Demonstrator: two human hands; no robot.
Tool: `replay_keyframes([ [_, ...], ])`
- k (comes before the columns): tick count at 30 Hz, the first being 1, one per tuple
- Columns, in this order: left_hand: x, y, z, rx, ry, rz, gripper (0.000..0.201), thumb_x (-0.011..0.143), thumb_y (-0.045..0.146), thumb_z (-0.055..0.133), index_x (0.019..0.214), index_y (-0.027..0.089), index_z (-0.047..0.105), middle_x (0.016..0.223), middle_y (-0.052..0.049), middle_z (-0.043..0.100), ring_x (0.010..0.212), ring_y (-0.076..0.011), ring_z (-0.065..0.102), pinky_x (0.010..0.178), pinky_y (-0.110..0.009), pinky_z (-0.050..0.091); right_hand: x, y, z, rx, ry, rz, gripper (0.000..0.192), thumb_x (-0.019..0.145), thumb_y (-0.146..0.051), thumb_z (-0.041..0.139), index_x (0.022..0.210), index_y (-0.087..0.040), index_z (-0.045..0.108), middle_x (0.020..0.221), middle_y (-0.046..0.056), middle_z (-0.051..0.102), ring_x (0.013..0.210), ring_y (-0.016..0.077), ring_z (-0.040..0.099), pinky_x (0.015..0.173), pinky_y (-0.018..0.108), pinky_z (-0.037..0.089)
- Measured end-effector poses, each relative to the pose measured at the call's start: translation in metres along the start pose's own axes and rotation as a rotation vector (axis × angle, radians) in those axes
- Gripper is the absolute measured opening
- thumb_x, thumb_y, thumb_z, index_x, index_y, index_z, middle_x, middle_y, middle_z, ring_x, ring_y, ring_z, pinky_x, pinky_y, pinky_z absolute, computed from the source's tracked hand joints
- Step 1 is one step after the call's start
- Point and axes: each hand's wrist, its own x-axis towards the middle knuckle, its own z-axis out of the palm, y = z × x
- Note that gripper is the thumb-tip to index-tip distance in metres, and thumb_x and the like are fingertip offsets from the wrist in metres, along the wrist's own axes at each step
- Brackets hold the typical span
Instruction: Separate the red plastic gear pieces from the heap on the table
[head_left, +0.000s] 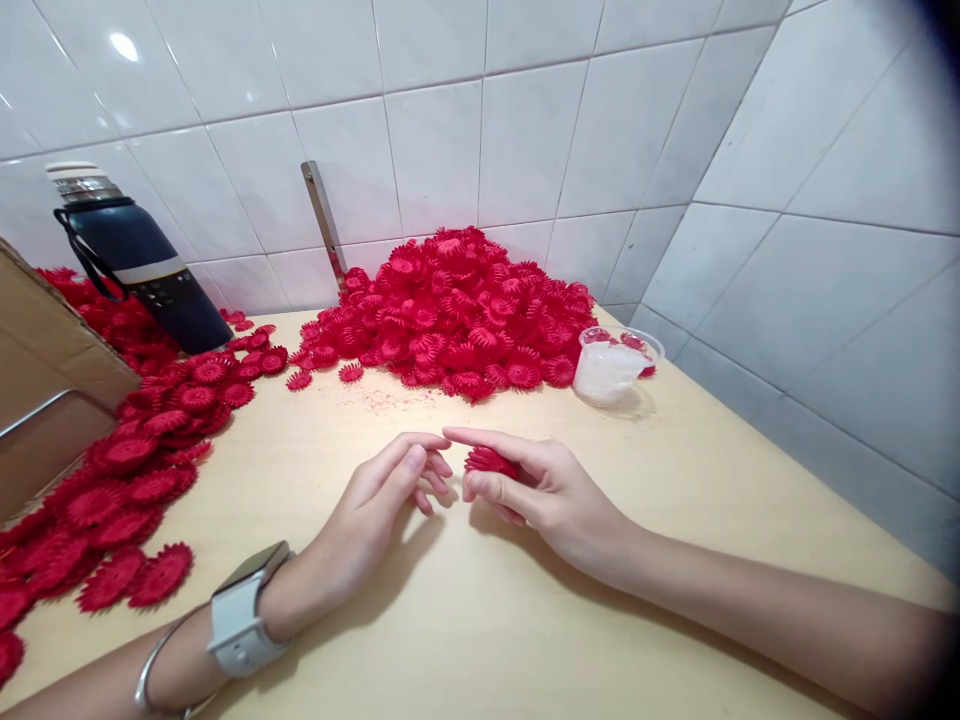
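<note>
Between the thumb and fingers of my right hand [551,490] is a red fringed flower piece [491,461], partly covered by the fingers. My left hand [394,480] is just left of it, fingers loosely bent and apart, with nothing seen in them. The two index fingertips almost meet; I cannot tell if they touch. Beyond the hands rises a large pile of similar red flower pieces [457,320]. More flat red flower pieces [150,485] with a small centre hole lie spread along the left side of the table.
A clear plastic cup [611,368] with something white in it stands beside the pile. At the left are a dark blue bottle [154,265] and a cardboard box [45,370]. A narrow metal strip [324,225] leans on the tiled wall [435,150] behind the table [465,620].
</note>
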Motion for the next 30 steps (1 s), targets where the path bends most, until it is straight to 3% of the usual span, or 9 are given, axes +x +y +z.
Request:
replay_keyframes([
  [6,0.0004,-0.0011,-0.0002,0.003,0.015,-0.01,0.032,0.086,0.04,0.038,0.1,0.017,0.056,0.085,-0.005,0.057,0.076,-0.017,0.055,0.069,-0.03,0.043,-0.0011,0.0011,0.002,-0.016,0.039,0.016,0.043,0.086,-0.027,0.043,0.127,-0.015,0.039,0.056,-0.005,0.042,0.049,0.0094,0.042,0.048,0.024,0.035],
  [10,0.0018,-0.0005,0.0004,0.007,0.015,-0.009,0.032,0.086,0.04,0.038,0.101,0.017,0.055,0.085,-0.005,0.056,0.076,-0.0169,0.055,0.07,-0.029,0.043,-0.0004,-0.0012,0.0039,0.007,0.077,0.029,0.032,0.088,-0.029,0.037,0.116,-0.017,0.047,0.061,-0.005,0.039,0.049,0.0076,0.036,0.045,0.021,0.03],
  [15,0.0014,0.0007,0.0013,-0.008,0.005,-0.002,0.034,0.086,0.041,0.038,0.098,0.015,0.056,0.083,-0.006,0.056,0.075,-0.0172,0.054,0.069,-0.029,0.043,-0.0011,-0.0057,0.0027,-0.074,-0.002,-0.022,0.023,0.081,-0.028,0.052,0.102,-0.02,0.054,0.059,-0.006,0.041,0.05,0.0076,0.037,0.046,0.02,0.031],
  [18,0.0014,0.0007,0.001,-0.018,0.002,-0.004,0.034,0.086,0.04,0.037,0.1,0.015,0.056,0.084,-0.006,0.056,0.076,-0.0176,0.054,0.068,-0.029,0.043,-0.0011,-0.0058,0.0027,-0.084,0.028,0.002,0.021,0.084,-0.028,0.047,0.1,-0.017,0.055,0.057,-0.006,0.039,0.047,0.0075,0.033,0.043,0.02,0.027],
  [22,0.0013,0.0003,0.0,-0.003,0.003,-0.018,0.034,0.087,0.039,0.036,0.101,0.016,0.056,0.085,-0.005,0.056,0.076,-0.0172,0.055,0.07,-0.03,0.043,-0.0013,-0.0018,0.0036,-0.099,0.03,-0.028,0.031,0.09,-0.031,0.033,0.105,-0.015,0.056,0.05,-0.006,0.033,0.045,0.0084,0.032,0.044,0.022,0.026],
  [26,0.0005,0.0007,0.0003,0.023,0.018,-0.026,0.032,0.087,0.039,0.036,0.1,0.017,0.055,0.081,-0.004,0.058,0.072,-0.0154,0.054,0.071,-0.029,0.042,-0.0012,-0.0004,0.0034,-0.124,-0.001,-0.041,0.044,0.087,-0.045,0.034,0.082,-0.013,0.064,0.045,-0.007,0.03,0.041,0.0081,0.028,0.043,0.023,0.025],
  [30,0.0006,0.0018,0.0014,0.014,0.021,-0.028,0.033,0.086,0.04,0.037,0.099,0.016,0.055,0.085,-0.005,0.057,0.074,-0.0165,0.054,0.07,-0.029,0.043,-0.0006,-0.0033,0.0024,0.032,0.045,0.064,0.062,0.086,-0.055,0.022,0.065,-0.013,0.063,0.042,-0.007,0.023,0.038,0.0079,0.022,0.04,0.023,0.022],
])
